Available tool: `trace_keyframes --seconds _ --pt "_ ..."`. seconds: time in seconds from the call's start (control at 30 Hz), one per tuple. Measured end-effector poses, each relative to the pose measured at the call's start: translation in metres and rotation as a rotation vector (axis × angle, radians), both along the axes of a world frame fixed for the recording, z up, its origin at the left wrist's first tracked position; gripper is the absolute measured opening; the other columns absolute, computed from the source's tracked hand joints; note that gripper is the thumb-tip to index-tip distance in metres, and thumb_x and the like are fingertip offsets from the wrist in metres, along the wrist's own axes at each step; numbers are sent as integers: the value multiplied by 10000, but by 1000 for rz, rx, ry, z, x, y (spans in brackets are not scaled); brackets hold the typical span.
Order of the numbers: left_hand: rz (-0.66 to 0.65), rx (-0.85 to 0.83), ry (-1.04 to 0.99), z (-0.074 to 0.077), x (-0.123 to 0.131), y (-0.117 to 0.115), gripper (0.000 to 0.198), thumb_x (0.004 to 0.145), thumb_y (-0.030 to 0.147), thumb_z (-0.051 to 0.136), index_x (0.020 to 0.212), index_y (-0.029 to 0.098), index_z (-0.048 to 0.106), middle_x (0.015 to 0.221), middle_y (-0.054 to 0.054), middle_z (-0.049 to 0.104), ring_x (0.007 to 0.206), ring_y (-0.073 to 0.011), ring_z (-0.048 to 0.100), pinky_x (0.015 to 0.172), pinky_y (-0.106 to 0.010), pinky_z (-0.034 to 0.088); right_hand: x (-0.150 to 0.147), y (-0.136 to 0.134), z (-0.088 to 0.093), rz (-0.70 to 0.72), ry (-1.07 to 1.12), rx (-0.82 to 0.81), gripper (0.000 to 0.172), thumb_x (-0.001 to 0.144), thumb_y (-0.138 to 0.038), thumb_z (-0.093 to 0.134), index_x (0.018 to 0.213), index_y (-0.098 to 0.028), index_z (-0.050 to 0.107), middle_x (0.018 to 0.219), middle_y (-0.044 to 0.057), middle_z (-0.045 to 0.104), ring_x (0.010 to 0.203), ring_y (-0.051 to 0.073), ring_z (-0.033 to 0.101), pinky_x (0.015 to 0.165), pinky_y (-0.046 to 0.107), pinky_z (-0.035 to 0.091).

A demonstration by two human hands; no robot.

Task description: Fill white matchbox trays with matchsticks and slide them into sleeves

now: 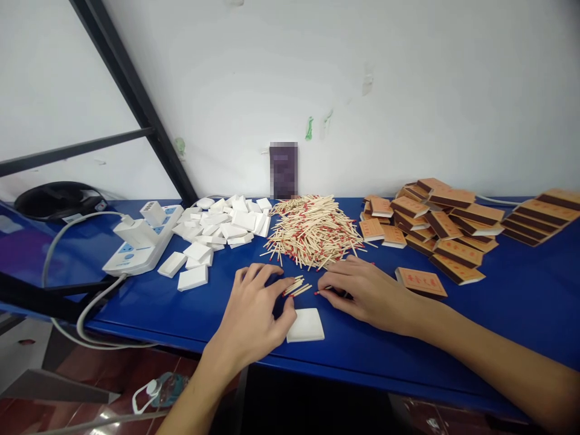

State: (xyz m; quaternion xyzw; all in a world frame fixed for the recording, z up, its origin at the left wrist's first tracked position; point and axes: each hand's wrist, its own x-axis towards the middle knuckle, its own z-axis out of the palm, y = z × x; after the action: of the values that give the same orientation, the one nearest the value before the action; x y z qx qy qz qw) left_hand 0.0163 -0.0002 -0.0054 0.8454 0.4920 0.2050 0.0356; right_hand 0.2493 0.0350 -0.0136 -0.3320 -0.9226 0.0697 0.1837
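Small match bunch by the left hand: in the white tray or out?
Out. The small bunch of matches lies by the left hand, beyond the white tray, with a strip of blue table showing between them.

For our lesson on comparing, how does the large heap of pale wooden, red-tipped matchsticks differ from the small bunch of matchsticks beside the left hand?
Amount: the large heap holds far more sticks than the small bunch. Pose: the large heap points every way; the small bunch lies roughly side by side. Place: the large heap sits farther back; the small bunch lies beside the left hand. Both show red tips.
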Motion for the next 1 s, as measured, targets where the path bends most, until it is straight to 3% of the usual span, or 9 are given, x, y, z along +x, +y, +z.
trace_keyframes --seconds 0.33,0.67,1.0 --pt "-67 1 7 1 0 -2 323 889 245 525 1179 265 667 1208 -44 592 1137 -253 502 938 -438 381 2 0 -3 13 18 25 143 969 -213 513 904 -195 638 827 15 650 752 167 576 750 312 390" --pt "-43 5 -6 0 1 -1 335 885 244 532 1191 250 669 1208 -52 594 1142 -267 501 950 -454 389 2 1 -3 18 19 30 137 964 -203 519 895 -192 637 816 8 649 744 162 578 743 308 385" --pt "-137 -4 10 5 0 -2 320 939 247 502 1210 292 668 1206 -40 586 1167 -254 499 972 -466 369 2 1 -4 19 10 36 144 967 -212 510 898 -198 636 814 11 649 748 167 583 736 304 380"
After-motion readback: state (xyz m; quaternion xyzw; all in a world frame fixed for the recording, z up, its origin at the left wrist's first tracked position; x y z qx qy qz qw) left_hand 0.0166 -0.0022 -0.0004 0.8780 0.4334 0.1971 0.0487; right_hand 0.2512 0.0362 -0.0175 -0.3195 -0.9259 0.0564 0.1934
